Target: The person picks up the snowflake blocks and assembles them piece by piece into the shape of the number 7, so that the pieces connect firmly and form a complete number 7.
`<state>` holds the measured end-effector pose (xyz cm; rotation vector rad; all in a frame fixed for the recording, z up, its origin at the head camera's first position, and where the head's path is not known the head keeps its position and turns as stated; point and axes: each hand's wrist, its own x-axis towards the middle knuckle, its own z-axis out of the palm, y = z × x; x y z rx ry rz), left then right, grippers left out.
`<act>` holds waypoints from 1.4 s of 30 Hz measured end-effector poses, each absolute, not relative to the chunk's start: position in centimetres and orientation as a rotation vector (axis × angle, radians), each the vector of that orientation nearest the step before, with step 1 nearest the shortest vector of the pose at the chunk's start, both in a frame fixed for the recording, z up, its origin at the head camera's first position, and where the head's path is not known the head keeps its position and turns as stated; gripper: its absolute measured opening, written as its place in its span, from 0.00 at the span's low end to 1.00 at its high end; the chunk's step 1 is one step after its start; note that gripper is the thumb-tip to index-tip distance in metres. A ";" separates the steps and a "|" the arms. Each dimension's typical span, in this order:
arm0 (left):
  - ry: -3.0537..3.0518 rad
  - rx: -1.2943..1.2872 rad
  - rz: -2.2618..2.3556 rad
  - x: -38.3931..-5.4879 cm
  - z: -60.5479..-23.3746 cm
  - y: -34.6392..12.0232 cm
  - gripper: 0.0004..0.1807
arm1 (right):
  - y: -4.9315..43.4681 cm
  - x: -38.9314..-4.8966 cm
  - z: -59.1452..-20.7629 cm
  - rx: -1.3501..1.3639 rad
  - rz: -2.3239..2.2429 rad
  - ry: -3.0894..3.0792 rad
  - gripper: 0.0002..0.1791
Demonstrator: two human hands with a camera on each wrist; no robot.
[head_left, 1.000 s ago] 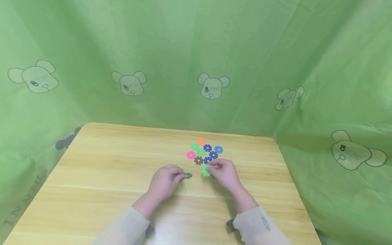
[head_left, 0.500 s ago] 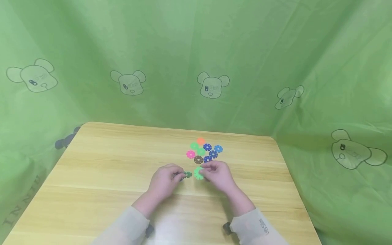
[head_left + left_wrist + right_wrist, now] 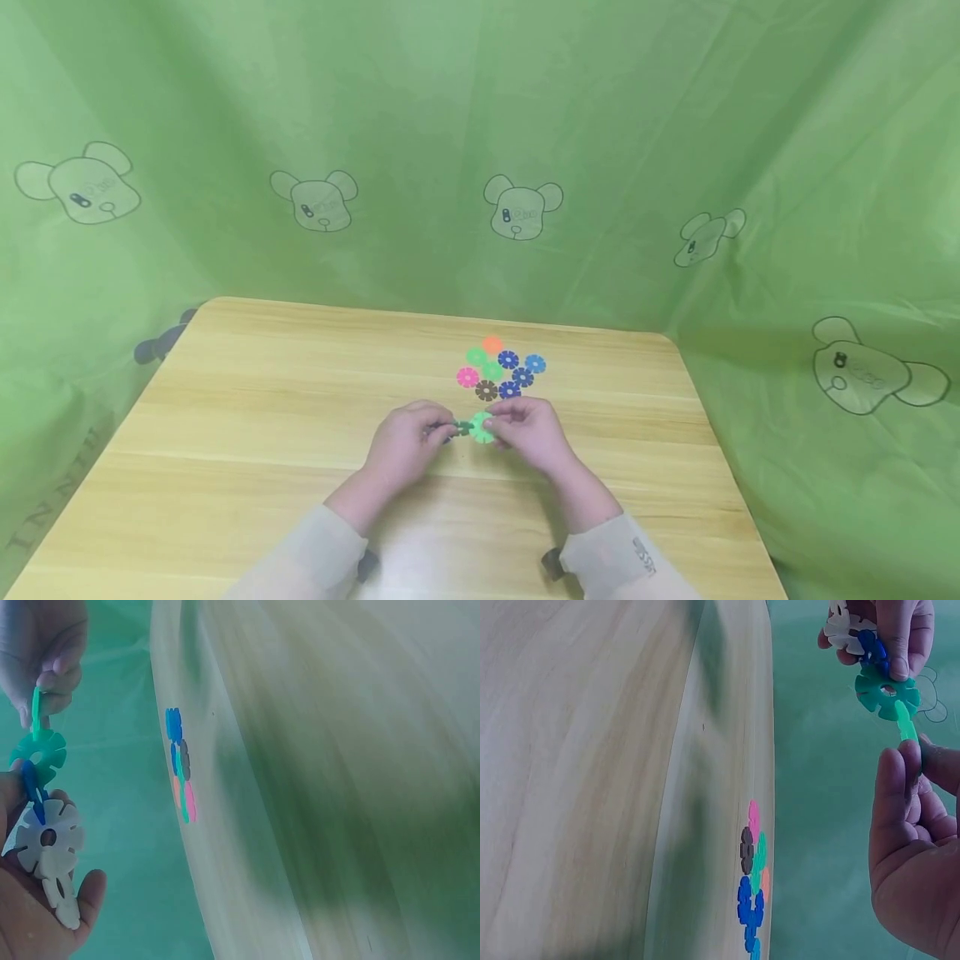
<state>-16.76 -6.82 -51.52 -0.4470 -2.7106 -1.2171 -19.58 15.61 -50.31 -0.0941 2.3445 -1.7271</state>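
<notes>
My left hand (image 3: 405, 437) grips a short chain of notched plastic snowflake discs. In the left wrist view, white discs (image 3: 69, 834) lie along the palm, joined to a blue disc (image 3: 31, 780) near the fingertips, with a dark green disc (image 3: 55, 752) sticking out beyond. My right hand (image 3: 531, 429) pinches a light green disc (image 3: 478, 429) between thumb and fingers. In the right wrist view, this light green disc stands edge-on, its far edge overlapping the rim of the dark green disc (image 3: 866, 694). Both hands are held close together over the table.
Several loose discs lie flat beyond the hands on the wooden table (image 3: 262, 400): an orange disc (image 3: 492, 344), a pink disc (image 3: 463, 382), a brown disc (image 3: 480, 394), plus green and blue ones. A green curtain (image 3: 420, 100) with bear faces surrounds the table.
My right hand has moved left with the light green disc, bringing it from apart to up against the dark green disc. The left hand has stayed almost still.
</notes>
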 end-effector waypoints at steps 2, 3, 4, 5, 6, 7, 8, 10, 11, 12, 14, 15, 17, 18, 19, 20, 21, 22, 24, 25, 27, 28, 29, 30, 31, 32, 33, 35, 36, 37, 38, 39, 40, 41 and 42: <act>-2.695 -0.453 -1.201 -16.7 -51.6 -6.8 0.04 | 15.6 -19.5 -50.3 -0.093 -1.744 2.323 0.11; -2.683 -0.460 -1.192 -16.7 -51.6 -6.7 0.04 | 15.6 -19.5 -50.3 -0.090 -1.754 2.308 0.12; -2.668 -0.469 -1.188 -16.7 -51.7 -6.7 0.04 | 15.6 -19.4 -50.2 -0.094 -1.766 2.294 0.12; -2.651 -0.480 -1.186 -16.7 -51.7 -6.7 0.04 | 15.6 -19.3 -50.2 -0.095 -1.775 2.282 0.12; -2.633 -0.491 -1.186 -16.7 -51.8 -6.7 0.04 | 15.5 -19.3 -50.2 -0.100 -1.785 2.268 0.12; -2.616 -0.502 -1.189 -16.7 -51.8 -6.7 0.04 | 15.5 -19.2 -50.2 -0.101 -1.797 2.253 0.12; -2.600 -0.514 -1.194 -16.7 -51.8 -6.7 0.05 | 15.4 -19.2 -50.2 -0.105 -1.806 2.242 0.12; -2.579 -0.528 -1.218 -16.7 -51.8 -6.7 0.05 | 15.3 -19.1 -50.2 -0.104 -1.822 2.224 0.12; -2.575 -0.531 -1.232 -16.7 -51.8 -6.7 0.05 | 15.3 -19.0 -50.2 -0.092 -1.826 2.218 0.12; -2.572 -0.532 -1.247 -16.6 -51.8 -6.8 0.05 | 15.2 -18.9 -50.2 -0.090 -1.833 2.211 0.12; -2.572 -0.534 -1.271 -16.6 -51.8 -6.8 0.05 | 15.1 -18.8 -50.2 -0.077 -1.843 2.201 0.11; -2.570 -0.537 -1.281 -16.7 -51.8 -6.8 0.05 | 15.1 -18.7 -50.3 -0.070 -1.853 2.192 0.11; -2.565 -0.552 -1.299 -16.7 -51.8 -6.7 0.05 | 15.1 -18.6 -50.4 -0.067 -1.876 2.177 0.11; -2.561 -0.564 -1.296 -16.7 -51.8 -6.7 0.05 | 15.2 -18.6 -50.4 -0.077 -1.891 2.164 0.11; -2.558 -0.577 -1.293 -16.8 -51.7 -6.6 0.04 | 15.2 -18.6 -50.4 -0.076 -1.907 2.150 0.11; -2.555 -0.586 -1.282 -16.8 -51.7 -6.5 0.04 | 15.2 -18.6 -50.5 -0.083 -1.924 2.135 0.11; -2.551 -0.592 -1.276 -16.8 -51.7 -6.5 0.04 | 15.2 -18.5 -50.4 -0.088 -1.940 2.123 0.11; -2.547 -0.598 -1.270 -16.7 -51.7 -6.4 0.04 | 15.2 -18.5 -50.4 -0.096 -1.952 2.114 0.11; -2.540 -0.595 -1.255 -16.7 -51.5 -6.3 0.04 | 15.1 -18.5 -50.4 -0.109 -1.973 2.100 0.11; -2.535 -0.591 -1.254 -16.6 -51.5 -6.3 0.04 | 15.1 -18.5 -50.3 -0.112 -1.982 2.098 0.11; -2.527 -0.584 -1.259 -16.5 -51.3 -6.4 0.04 | 15.0 -18.4 -50.2 -0.122 -1.996 2.099 0.11; -2.528 -0.582 -1.261 -16.5 -51.2 -6.4 0.04 | 15.0 -18.4 -50.1 -0.120 -2.000 2.099 0.11; -2.532 -0.581 -1.260 -16.4 -51.2 -6.4 0.04 | 14.9 -18.4 -50.0 -0.118 -2.002 2.099 0.11; -2.540 -0.581 -1.255 -16.4 -51.1 -6.4 0.04 | 14.8 -18.3 -49.9 -0.116 -2.001 2.098 0.11; -2.550 -0.581 -1.250 -16.4 -51.0 -6.5 0.04 | 14.7 -18.2 -49.8 -0.110 -2.000 2.097 0.11; -2.564 -0.580 -1.245 -16.3 -50.9 -6.5 0.04 | 14.6 -18.2 -49.8 -0.098 -1.994 2.095 0.11; -2.579 -0.580 -1.236 -16.3 -50.8 -6.5 0.04 | 14.6 -18.1 -49.8 -0.079 -1.986 2.094 0.11; -2.605 -0.587 -1.224 -16.3 -50.7 -6.6 0.04 | 14.4 -18.0 -49.8 -0.051 -1.974 2.095 0.11; -2.618 -0.590 -1.215 -16.3 -50.6 -6.7 0.04 | 14.4 -18.0 -49.9 -0.037 -1.972 2.096 0.11; -2.628 -0.595 -1.202 -16.4 -50.6 -6.7 0.04 | 14.3 -17.9 -50.0 -0.024 -1.971 2.099 0.11; -2.640 -0.598 -1.193 -16.4 -50.5 -6.8 0.04 | 14.2 -18.0 -50.2 -0.017 -1.972 2.101 0.11; -2.651 -0.603 -1.181 -16.4 -50.5 -6.8 0.04 | 14.2 -17.9 -50.2 -0.018 -1.976 2.108 0.11; -2.661 -0.609 -1.173 -16.5 -50.5 -6.8 0.04 | 14.1 -17.9 -50.3 -0.019 -1.977 2.114 0.12; -2.672 -0.612 -1.165 -16.5 -50.6 -6.9 0.04 | 14.1 -17.9 -50.5 -0.021 -1.978 2.119 0.12; -2.683 -0.614 -1.159 -16.5 -50.6 -6.9 0.04 | 14.1 -17.9 -50.6 -0.020 -1.973 2.123 0.12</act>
